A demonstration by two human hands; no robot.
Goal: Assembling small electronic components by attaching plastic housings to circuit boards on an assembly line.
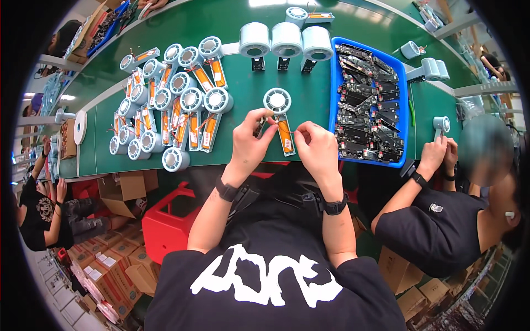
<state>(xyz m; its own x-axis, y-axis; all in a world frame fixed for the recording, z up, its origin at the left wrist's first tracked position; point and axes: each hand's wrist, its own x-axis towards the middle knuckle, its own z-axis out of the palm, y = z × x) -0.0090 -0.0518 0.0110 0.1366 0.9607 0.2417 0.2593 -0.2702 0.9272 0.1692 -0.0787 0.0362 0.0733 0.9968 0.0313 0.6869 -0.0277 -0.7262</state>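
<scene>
In front of me on the green tabletop lies a pale blue handheld fan half (277, 101), its round head away from me and its open handle pointing at me. An orange battery (285, 134) with thin wires sits in that handle. My left hand (251, 138) is closed at the handle's left side, its fingers pinching a small dark circuit board (259, 128) that they partly hide. On the other side my right hand (317, 144) pinches its fingertips together beside the battery, close to a thin wire; what it grips is too small to make out.
A blue tray (406, 105) full of dark circuit boards stands to my right. Several fan halves with orange batteries (179, 83) crowd the left. Three fans (286, 41) stand at the back. A co-worker (436, 204) sits at the right; a red stool (165, 223) is below the table.
</scene>
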